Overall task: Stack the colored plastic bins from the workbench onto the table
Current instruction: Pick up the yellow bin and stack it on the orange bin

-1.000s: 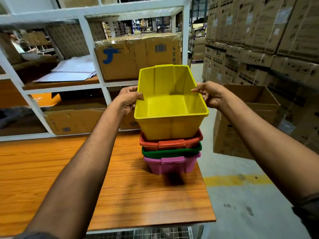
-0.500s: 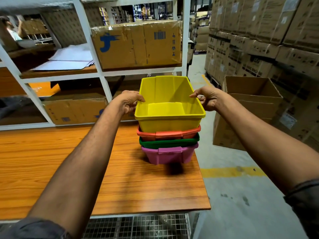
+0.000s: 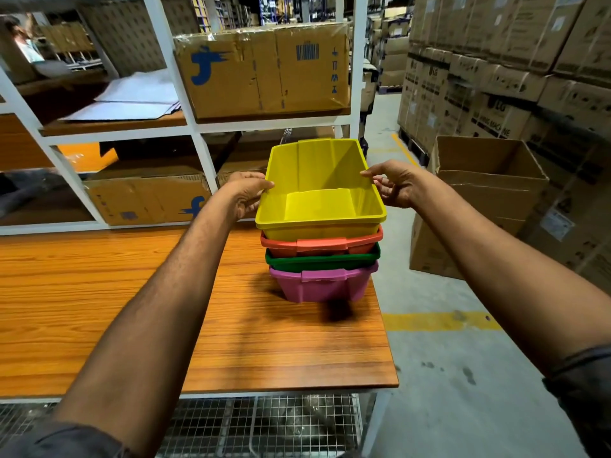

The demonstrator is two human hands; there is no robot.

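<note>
A yellow bin [image 3: 317,206] sits nested on top of a stack: a red bin [image 3: 320,244] under it, then a green bin [image 3: 322,261], then a pink bin [image 3: 322,285] at the bottom. The stack stands near the right edge of the wooden table [image 3: 132,292]. My left hand [image 3: 246,193] grips the yellow bin's left rim. At the right rim, my right hand [image 3: 393,185] touches the edge with its fingers loosely curled.
A white shelving rack [image 3: 195,127] with cardboard boxes [image 3: 264,71] stands behind the table. An open cardboard box [image 3: 479,193] sits on the floor to the right, with stacked cartons behind it. A wire mesh shelf [image 3: 264,424] lies under the table.
The yellow bin has come down from above the stack and now sits deep in the red bin. Both hands came down with it.
</note>
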